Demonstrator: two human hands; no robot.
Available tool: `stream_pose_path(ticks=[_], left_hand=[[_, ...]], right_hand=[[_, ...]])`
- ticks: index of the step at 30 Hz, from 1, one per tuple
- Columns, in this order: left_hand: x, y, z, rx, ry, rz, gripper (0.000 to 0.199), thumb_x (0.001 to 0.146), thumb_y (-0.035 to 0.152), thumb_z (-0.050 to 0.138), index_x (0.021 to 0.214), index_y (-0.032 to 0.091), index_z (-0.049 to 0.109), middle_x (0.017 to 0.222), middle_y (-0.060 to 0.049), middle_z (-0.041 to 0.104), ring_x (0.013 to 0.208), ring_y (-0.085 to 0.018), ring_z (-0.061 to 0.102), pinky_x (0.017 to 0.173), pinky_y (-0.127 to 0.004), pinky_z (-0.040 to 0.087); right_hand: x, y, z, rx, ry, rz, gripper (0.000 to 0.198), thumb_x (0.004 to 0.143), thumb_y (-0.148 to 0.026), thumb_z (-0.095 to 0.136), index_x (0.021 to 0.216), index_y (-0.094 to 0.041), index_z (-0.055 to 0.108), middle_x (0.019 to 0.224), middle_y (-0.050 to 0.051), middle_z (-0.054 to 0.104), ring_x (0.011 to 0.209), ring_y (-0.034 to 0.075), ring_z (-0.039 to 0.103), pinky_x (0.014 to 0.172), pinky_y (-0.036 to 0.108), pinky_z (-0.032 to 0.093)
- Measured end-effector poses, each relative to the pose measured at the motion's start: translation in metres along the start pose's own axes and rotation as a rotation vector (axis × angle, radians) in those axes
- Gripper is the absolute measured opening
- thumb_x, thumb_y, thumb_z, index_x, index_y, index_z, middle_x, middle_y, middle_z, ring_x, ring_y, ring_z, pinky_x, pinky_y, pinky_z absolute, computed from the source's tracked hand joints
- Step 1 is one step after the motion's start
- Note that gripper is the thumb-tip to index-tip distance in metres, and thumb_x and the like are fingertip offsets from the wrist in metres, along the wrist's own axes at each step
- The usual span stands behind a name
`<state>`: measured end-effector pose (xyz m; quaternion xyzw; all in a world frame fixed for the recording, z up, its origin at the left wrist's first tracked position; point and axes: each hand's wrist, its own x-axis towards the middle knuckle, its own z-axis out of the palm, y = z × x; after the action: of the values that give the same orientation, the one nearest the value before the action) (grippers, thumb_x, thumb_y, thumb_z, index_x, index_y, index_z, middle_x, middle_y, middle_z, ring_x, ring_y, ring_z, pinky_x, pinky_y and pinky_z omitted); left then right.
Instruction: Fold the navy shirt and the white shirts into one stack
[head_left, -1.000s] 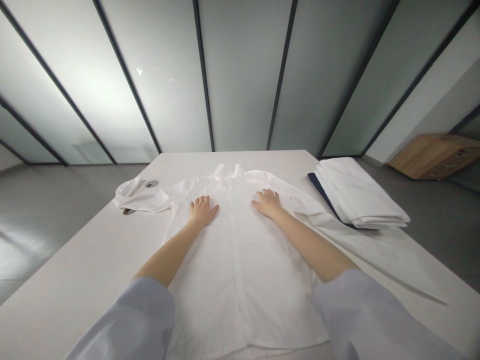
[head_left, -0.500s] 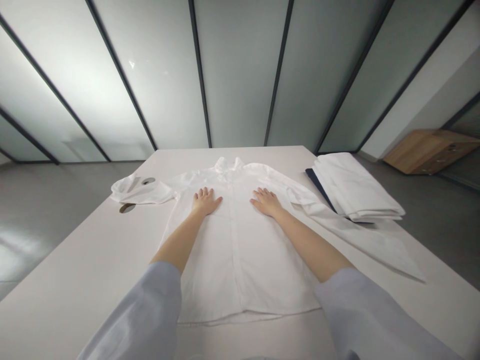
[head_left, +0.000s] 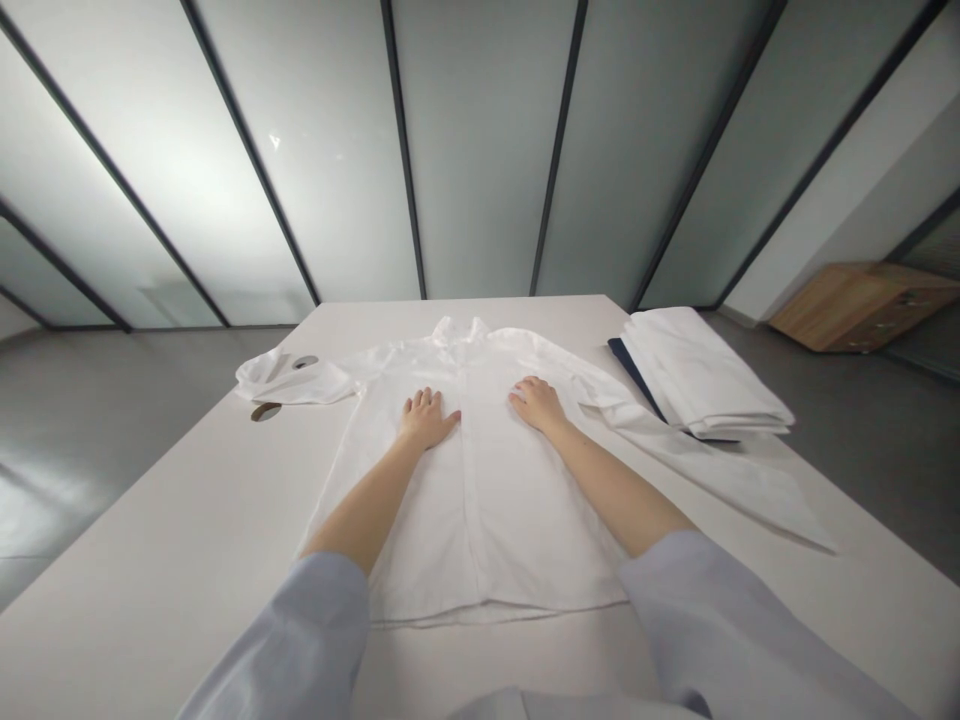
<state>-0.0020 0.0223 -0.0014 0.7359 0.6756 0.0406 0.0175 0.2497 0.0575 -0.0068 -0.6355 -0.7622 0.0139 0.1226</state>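
A white long-sleeved shirt (head_left: 469, 500) lies spread out on the table, its collar at the far end and its hem toward me. Its left-hand sleeve is bent over near two round holes in the tabletop; the other sleeve stretches out to the right. My left hand (head_left: 429, 420) rests flat on the shirt left of the front placket, fingers apart and thumb near the placket. On the right half of the chest, my right hand (head_left: 538, 403) lies palm down with its fingers slightly curved. Neither hand grips anything.
The pale table (head_left: 187, 520) carries a stack of folded white cloth (head_left: 705, 365) at the right, over a dark flat item (head_left: 634, 372). Beyond the table stand frosted glass panels (head_left: 480, 150). A wooden cabinet (head_left: 847, 305) is on the floor at the far right.
My left hand has slid slightly toward me and to the right across the shirt. My right hand has shifted slightly right, its fingers more curved. The view has moved a little.
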Motion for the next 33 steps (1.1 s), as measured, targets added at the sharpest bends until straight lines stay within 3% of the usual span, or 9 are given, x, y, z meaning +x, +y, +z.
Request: stream_pose_path(ticks=[5, 9, 14, 18, 22, 25, 29, 33], left_hand=[[-0.001, -0.006, 0.001, 0.005, -0.059, 0.016, 0.079, 0.089, 0.069, 0.03, 0.15, 0.018, 0.032, 0.16, -0.013, 0.024, 0.147, -0.03, 0.021, 0.117, -0.046, 0.02], [-0.002, -0.003, -0.001, 0.012, -0.073, -0.014, 0.075, 0.093, 0.066, 0.023, 0.151, 0.019, 0.032, 0.16, -0.013, 0.023, 0.147, -0.033, 0.018, 0.116, -0.052, 0.018], [-0.002, -0.004, 0.001, -0.025, 0.016, -0.03, 0.056, 0.098, 0.051, 0.021, 0.142, 0.024, 0.045, 0.156, -0.01, 0.035, 0.143, -0.029, 0.029, 0.114, -0.049, 0.024], [-0.004, -0.006, 0.001, -0.078, 0.125, -0.068, 0.045, 0.096, 0.045, 0.033, 0.126, 0.023, 0.059, 0.137, -0.011, 0.054, 0.127, -0.026, 0.048, 0.106, -0.04, 0.036], [-0.006, -0.006, -0.003, -0.085, 0.142, -0.077, 0.039, 0.093, 0.041, 0.039, 0.121, 0.023, 0.061, 0.128, -0.011, 0.057, 0.12, -0.027, 0.052, 0.1, -0.039, 0.04], [-0.007, -0.005, -0.004, -0.085, 0.146, -0.071, 0.038, 0.093, 0.041, 0.04, 0.118, 0.022, 0.061, 0.127, -0.012, 0.058, 0.119, -0.027, 0.052, 0.1, -0.039, 0.04], [-0.007, -0.004, -0.004, -0.091, 0.137, -0.071, 0.038, 0.092, 0.042, 0.042, 0.118, 0.022, 0.06, 0.127, -0.012, 0.057, 0.119, -0.027, 0.051, 0.1, -0.039, 0.039], [-0.009, -0.003, -0.005, -0.086, 0.142, -0.069, 0.037, 0.091, 0.041, 0.044, 0.118, 0.022, 0.06, 0.127, -0.011, 0.057, 0.12, -0.027, 0.051, 0.1, -0.038, 0.039]], right_hand=[[-0.008, 0.002, 0.002, -0.054, -0.056, -0.024, 0.049, 0.096, -0.046, 0.042, 0.137, -0.021, 0.051, 0.148, 0.013, 0.044, 0.137, 0.028, 0.038, 0.109, 0.042, 0.03], [-0.012, 0.005, 0.001, -0.061, -0.09, -0.029, 0.056, 0.096, -0.051, 0.041, 0.143, -0.02, 0.045, 0.155, 0.013, 0.035, 0.142, 0.03, 0.03, 0.113, 0.045, 0.024], [-0.013, 0.008, -0.003, 0.003, -0.012, -0.037, 0.039, 0.096, -0.04, 0.044, 0.125, -0.019, 0.061, 0.139, 0.013, 0.054, 0.129, 0.026, 0.047, 0.104, 0.038, 0.035], [-0.012, 0.01, -0.003, 0.07, 0.064, 0.066, 0.032, 0.095, -0.032, 0.044, 0.109, -0.018, 0.068, 0.122, 0.011, 0.065, 0.114, 0.024, 0.056, 0.095, 0.033, 0.04], [-0.006, 0.017, -0.008, 0.188, 0.077, 0.15, 0.03, 0.093, -0.027, 0.043, 0.102, -0.018, 0.07, 0.109, 0.009, 0.07, 0.103, 0.02, 0.061, 0.089, 0.028, 0.042], [0.002, 0.037, -0.025, 0.208, 0.147, 0.176, 0.033, 0.091, -0.02, 0.039, 0.106, -0.017, 0.069, 0.109, 0.009, 0.07, 0.102, 0.02, 0.061, 0.089, 0.027, 0.044], [0.012, 0.084, -0.053, 0.063, 0.249, 0.257, 0.039, 0.087, -0.013, 0.041, 0.119, -0.014, 0.063, 0.122, 0.014, 0.064, 0.112, 0.023, 0.059, 0.094, 0.03, 0.043], [0.015, 0.124, -0.062, -0.084, 0.005, 0.475, 0.047, 0.08, -0.022, 0.059, 0.124, -0.006, 0.061, 0.12, 0.024, 0.062, 0.111, 0.031, 0.061, 0.09, 0.037, 0.047]])
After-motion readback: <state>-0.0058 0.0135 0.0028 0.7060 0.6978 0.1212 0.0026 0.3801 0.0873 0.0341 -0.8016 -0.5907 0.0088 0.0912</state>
